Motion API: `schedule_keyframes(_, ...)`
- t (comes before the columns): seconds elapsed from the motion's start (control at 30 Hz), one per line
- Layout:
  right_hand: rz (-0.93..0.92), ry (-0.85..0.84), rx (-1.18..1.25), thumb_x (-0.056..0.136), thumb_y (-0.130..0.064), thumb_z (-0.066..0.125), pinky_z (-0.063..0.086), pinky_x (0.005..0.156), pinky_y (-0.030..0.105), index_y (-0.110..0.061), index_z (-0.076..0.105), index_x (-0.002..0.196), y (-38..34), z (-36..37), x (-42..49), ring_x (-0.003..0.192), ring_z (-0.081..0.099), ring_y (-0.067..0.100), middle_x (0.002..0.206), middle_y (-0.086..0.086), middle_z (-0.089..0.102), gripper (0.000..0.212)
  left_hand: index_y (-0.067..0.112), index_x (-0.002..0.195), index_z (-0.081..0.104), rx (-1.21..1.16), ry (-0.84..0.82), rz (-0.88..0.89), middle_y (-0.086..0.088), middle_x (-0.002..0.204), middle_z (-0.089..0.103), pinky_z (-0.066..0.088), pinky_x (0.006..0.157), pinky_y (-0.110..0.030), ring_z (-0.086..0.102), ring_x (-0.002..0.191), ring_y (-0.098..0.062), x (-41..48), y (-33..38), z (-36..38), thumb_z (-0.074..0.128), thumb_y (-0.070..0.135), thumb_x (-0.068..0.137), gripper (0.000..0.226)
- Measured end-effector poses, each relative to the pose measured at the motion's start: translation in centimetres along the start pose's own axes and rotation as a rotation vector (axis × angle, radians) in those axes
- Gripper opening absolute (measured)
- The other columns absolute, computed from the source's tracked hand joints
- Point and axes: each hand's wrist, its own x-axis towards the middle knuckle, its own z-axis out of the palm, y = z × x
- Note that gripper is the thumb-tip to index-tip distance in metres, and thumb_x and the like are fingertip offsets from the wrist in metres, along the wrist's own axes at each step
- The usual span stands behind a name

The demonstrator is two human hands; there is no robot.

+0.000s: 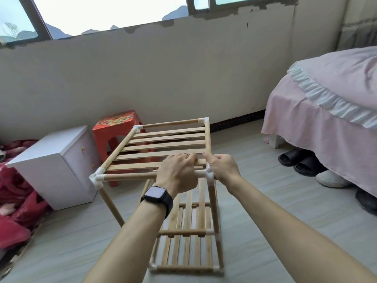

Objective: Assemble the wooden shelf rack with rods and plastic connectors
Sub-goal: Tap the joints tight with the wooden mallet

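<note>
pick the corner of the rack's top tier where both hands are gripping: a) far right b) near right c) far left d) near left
b: the left hand and right hand both grip the top tier beside its near right connector; no hand is at the other three corners.

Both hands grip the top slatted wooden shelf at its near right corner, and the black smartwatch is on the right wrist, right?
No: the head view shows the black smartwatch on the left wrist. The left hand and right hand do grip the top slatted wooden shelf.
</note>
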Motion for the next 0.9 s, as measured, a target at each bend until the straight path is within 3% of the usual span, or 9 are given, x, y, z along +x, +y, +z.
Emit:
schedule_keyframes(0.1, -0.121, 0.008, -0.154, 0.101, -0.051, 0.052, 0.049, 0.065, 0.025, -0.028, 0.067, 0.085, 1.4, -2.4, -1.0, 0.079, 0.066, 0.01, 0.08, -0.01, 0.069, 0.031, 0.017, 0.141, 0.042, -0.025, 0.189, -0.012, -0.005, 0.131, 0.057, 0.042, 0.1, -0.036, 0.052, 0.116, -0.023, -1.5, 1.1, 0.3, 0.048, 0.03, 0.089, 0.055)
schedule_keyframes(0.2, -0.072, 0.047, -0.195, 0.095, -0.043, 0.062, 0.054, 0.078, 0.025, -0.035, 0.065, 0.098, 6.7, -6.5, -2.8, 0.089, 0.067, 0.007, 0.095, -0.013, 0.069, 0.009, 0.014, 0.146, 0.038, -0.181, 0.47, 0.26, -0.015, 0.151, 0.039, 0.036, 0.114, -0.05, 0.042, 0.138, -0.033, -4.2, 4.2, 2.1, 0.052, 0.025, 0.077, 0.071)
schedule_keyframes(0.3, 0.133, 0.129, -0.245, 0.093, -0.039, 0.066, 0.052, 0.084, 0.028, -0.03, 0.068, 0.102, 14.7, -10.8, -5.5, 0.093, 0.068, 0.01, 0.098, -0.013, 0.07, 0.013, 0.018, 0.141, 0.045, -0.283, 0.43, 0.493, -0.01, 0.152, 0.042, 0.033, 0.118, -0.048, 0.043, 0.14, -0.03, -6.2, 9.0, 6.4, 0.058, 0.017, 0.071, 0.072)
schedule_keyframes(0.37, 0.313, 0.169, -0.336, 0.094, -0.036, 0.065, 0.048, 0.087, 0.03, -0.025, 0.067, 0.105, 20.3, -13.5, -7.4, 0.099, 0.065, 0.014, 0.104, -0.009, 0.07, 0.016, 0.017, 0.134, 0.056, -0.386, 0.297, 0.516, -0.011, 0.144, 0.054, 0.041, 0.112, -0.047, 0.052, 0.132, -0.031, -6.8, 12.5, 9.9, 0.059, 0.01, 0.07, 0.065)
schedule_keyframes(0.43, 0.492, 0.187, -0.449, 0.094, -0.034, 0.062, 0.043, 0.085, 0.029, -0.022, 0.065, 0.112, 25.6, -15.9, -9.3, 0.104, 0.061, 0.018, 0.114, -0.002, 0.07, 0.022, 0.013, 0.132, 0.062, -0.484, 0.059, 0.44, -0.013, 0.14, 0.058, 0.047, 0.106, -0.048, 0.055, 0.129, -0.032, -7.0, 15.7, 13.7, 0.06, 0.003, 0.071, 0.061)
schedule_keyframes(0.57, 0.8, 0.16, -0.715, 0.092, -0.043, 0.056, 0.047, 0.09, 0.034, -0.022, 0.053, 0.11, 34.2, -19.2, -12.9, 0.116, 0.061, 0.03, 0.125, 0.008, 0.065, 0.028, 0.025, 0.154, 0.032, -0.486, -0.48, 0.233, -0.004, 0.162, 0.032, 0.032, 0.117, -0.037, 0.032, 0.145, -0.023, -7.9, 20.6, 23.2, 0.05, 0.016, 0.092, 0.065)
schedule_keyframes(0.7, 0.982, -0.016, -0.864, 0.09, -0.061, 0.05, 0.048, 0.1, 0.038, -0.019, 0.048, 0.136, 40.9, -19.6, -15.9, 0.126, 0.057, 0.031, 0.138, 0.008, 0.059, 0.063, 0.026, 0.16, 0.017, -0.431, -0.914, 0.187, -0.005, 0.169, 0.012, 0.023, 0.121, -0.042, 0.019, 0.152, -0.026, -10.8, 23.2, 31.8, 0.046, 0.03, 0.098, 0.068)
schedule_keyframes(0.8, 1.027, -0.163, -0.98, 0.097, -0.053, 0.046, 0.046, 0.102, 0.039, -0.013, 0.033, 0.15, 44.0, -18.5, -16.6, 0.131, 0.053, 0.032, 0.146, 0.009, 0.051, 0.067, 0.026, 0.161, 0.011, -0.379, -1.102, 0.186, -0.003, 0.17, 0.0, 0.019, 0.122, -0.047, 0.008, 0.154, -0.031, -13.1, 23.6, 35.9, 0.043, 0.039, 0.101, 0.069)
schedule_keyframes(0.9, 0.978, -0.181, -1.065, 0.1, -0.029, 0.041, 0.047, 0.096, 0.041, -0.009, 0.034, 0.142, 45.3, -17.2, -16.3, 0.127, 0.056, 0.033, 0.141, 0.011, 0.053, 0.046, 0.03, 0.161, 0.003, -0.317, -1.136, 0.214, 0.002, 0.169, -0.012, 0.015, 0.122, -0.054, -0.002, 0.155, -0.031, -14.1, 23.4, 37.8, 0.04, 0.043, 0.101, 0.072)
